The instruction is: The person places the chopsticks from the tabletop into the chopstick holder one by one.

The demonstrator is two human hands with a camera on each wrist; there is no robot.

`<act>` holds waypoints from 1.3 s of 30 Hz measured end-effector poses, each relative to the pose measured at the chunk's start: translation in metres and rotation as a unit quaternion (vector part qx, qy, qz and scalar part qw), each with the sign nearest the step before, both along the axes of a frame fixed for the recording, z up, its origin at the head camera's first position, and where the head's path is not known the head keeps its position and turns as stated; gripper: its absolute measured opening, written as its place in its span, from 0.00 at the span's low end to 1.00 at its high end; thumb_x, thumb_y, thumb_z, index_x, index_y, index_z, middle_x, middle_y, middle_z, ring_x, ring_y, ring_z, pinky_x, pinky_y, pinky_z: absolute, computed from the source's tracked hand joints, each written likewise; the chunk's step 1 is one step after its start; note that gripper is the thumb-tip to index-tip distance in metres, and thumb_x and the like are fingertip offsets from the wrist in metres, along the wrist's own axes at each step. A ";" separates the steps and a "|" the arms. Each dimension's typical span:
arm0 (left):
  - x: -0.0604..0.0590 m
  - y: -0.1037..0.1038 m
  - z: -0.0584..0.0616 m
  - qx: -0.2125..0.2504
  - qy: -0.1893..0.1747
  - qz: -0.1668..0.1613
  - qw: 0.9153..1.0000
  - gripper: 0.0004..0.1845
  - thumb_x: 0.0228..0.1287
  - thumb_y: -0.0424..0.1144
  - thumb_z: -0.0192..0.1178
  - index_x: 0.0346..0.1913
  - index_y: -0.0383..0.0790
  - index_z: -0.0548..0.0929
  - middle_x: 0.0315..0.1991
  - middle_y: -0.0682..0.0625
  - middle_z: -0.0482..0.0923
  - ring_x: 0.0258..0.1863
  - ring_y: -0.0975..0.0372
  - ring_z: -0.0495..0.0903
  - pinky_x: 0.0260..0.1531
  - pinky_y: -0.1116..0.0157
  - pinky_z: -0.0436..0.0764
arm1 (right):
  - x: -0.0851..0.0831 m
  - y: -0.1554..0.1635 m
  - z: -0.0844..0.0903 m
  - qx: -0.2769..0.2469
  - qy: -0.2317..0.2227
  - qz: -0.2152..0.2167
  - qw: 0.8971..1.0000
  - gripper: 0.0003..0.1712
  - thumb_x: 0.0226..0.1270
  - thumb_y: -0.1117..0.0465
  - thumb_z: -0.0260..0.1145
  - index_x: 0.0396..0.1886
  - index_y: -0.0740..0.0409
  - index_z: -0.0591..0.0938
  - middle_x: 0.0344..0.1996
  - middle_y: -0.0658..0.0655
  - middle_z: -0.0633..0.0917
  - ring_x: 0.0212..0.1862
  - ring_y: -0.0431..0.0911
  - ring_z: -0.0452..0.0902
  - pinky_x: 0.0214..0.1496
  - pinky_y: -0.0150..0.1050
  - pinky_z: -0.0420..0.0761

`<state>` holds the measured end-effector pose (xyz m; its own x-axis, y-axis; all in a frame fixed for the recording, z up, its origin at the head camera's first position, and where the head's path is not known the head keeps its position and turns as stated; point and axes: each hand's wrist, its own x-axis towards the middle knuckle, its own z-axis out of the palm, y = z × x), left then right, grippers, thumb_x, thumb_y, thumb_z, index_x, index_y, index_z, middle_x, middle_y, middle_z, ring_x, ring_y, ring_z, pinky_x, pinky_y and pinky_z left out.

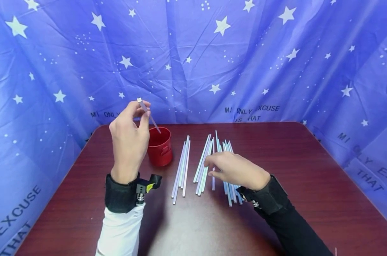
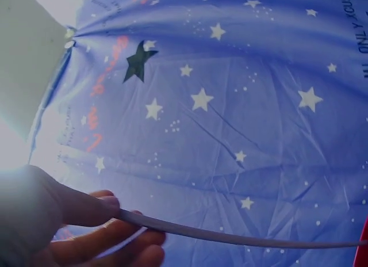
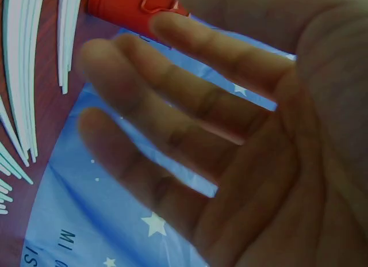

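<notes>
The left hand [image 1: 129, 138] is raised above the dark red-brown wooden counter [image 1: 308, 185], and its thumb and fingertips pinch a thin pale lilac plastic straw [image 1: 148, 115] near its upper end; the straw slants down and to the right, its lower end inside the mouth of a small red cylindrical cup [image 1: 159, 145] that stands upright on the counter just beside the hand. In the left wrist view the same straw [image 2: 230, 237] runs from between the thumb and curled fingers [image 2: 98, 244] out to the red rim at the picture's right edge. The right hand [image 1: 235, 170] lies low over the counter with fingers loosely extended and grasping nothing — its fingertips rest on or just above the middle bundle of straws (contact cannot be told for certain). The right wrist view shows that hand's fingers [image 3: 172, 134] straight and spread, palm bare. Three loose groups of pale blue, white and lilac straws lie flat on the counter: a left group [image 1: 181, 167] near the cup, a middle group [image 1: 203, 160] and a right group [image 1: 230, 192], the last partly hidden under the right hand and wrist. A blue cloth printed with white stars and black lettering [image 1: 276, 64] hangs behind and at both sides — it closes in the counter.
</notes>
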<state>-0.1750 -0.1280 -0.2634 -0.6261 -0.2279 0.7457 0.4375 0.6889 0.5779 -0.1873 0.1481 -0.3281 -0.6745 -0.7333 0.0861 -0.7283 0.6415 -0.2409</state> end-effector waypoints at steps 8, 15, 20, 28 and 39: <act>-0.002 -0.004 -0.004 -0.044 -0.121 0.014 0.992 0.09 0.76 0.29 0.58 0.49 0.36 0.88 0.44 0.40 0.92 0.46 0.47 0.90 0.48 0.45 0.84 | -0.003 0.000 -0.014 0.061 -0.063 0.029 0.996 0.11 0.67 0.72 0.73 0.47 0.58 0.89 0.34 0.51 0.90 0.35 0.36 0.80 0.41 0.33 0.83; -0.001 -0.006 -0.006 -0.086 -0.206 0.019 0.974 0.09 0.78 0.30 0.55 0.48 0.35 0.86 0.44 0.40 0.90 0.48 0.43 0.89 0.44 0.44 0.85 | -0.004 -0.005 -0.026 0.066 -0.090 0.019 0.994 0.14 0.60 0.80 0.68 0.37 0.58 0.87 0.30 0.51 0.87 0.31 0.37 0.76 0.35 0.32 0.79; -0.001 -0.010 -0.005 -0.092 -0.248 0.014 0.964 0.12 0.75 0.26 0.50 0.49 0.32 0.84 0.44 0.36 0.88 0.49 0.40 0.87 0.48 0.43 0.84 | -0.004 -0.009 -0.034 0.087 -0.105 -0.015 0.990 0.20 0.61 0.83 0.66 0.45 0.61 0.90 0.42 0.58 0.92 0.43 0.46 0.88 0.43 0.39 0.86; 0.002 -0.016 -0.005 -0.057 -0.236 0.048 0.969 0.09 0.76 0.26 0.52 0.49 0.29 0.82 0.43 0.32 0.87 0.43 0.40 0.86 0.45 0.45 0.85 | -0.009 -0.013 -0.047 0.091 -0.082 -0.028 0.992 0.19 0.59 0.85 0.64 0.41 0.62 0.89 0.40 0.58 0.91 0.43 0.51 0.89 0.46 0.42 0.88; 0.007 -0.018 0.000 -0.030 -0.227 0.084 0.970 0.13 0.77 0.30 0.52 0.55 0.32 0.84 0.50 0.33 0.84 0.52 0.39 0.82 0.49 0.39 0.83 | -0.013 -0.015 -0.057 0.056 -0.033 -0.003 0.998 0.19 0.49 0.86 0.61 0.22 0.57 0.78 0.21 0.45 0.71 0.26 0.38 0.66 0.29 0.32 0.71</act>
